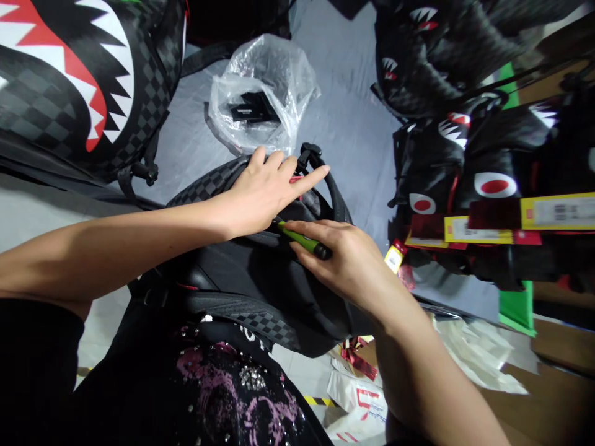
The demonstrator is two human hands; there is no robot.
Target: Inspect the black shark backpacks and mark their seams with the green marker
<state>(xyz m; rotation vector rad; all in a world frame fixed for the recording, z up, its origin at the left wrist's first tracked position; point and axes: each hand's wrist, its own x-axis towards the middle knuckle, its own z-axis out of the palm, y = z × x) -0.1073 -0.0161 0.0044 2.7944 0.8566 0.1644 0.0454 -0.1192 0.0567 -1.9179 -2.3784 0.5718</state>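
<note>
One green tool (302, 239), two forearms (153, 240)

The left hand (269, 195) lies back upward, one digit (313, 179) stretched out; the right hand (346, 257) curls in a grip near it.

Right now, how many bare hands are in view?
2: the left hand is over the black backpack; the right hand grips a green-handled tool. No others show.

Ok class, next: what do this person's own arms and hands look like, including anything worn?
The left hand and right hand show no gloves, rings or watch. The left forearm emerges from a plain black sleeve; the right forearm is uncovered, its sleeve unclear.
</note>
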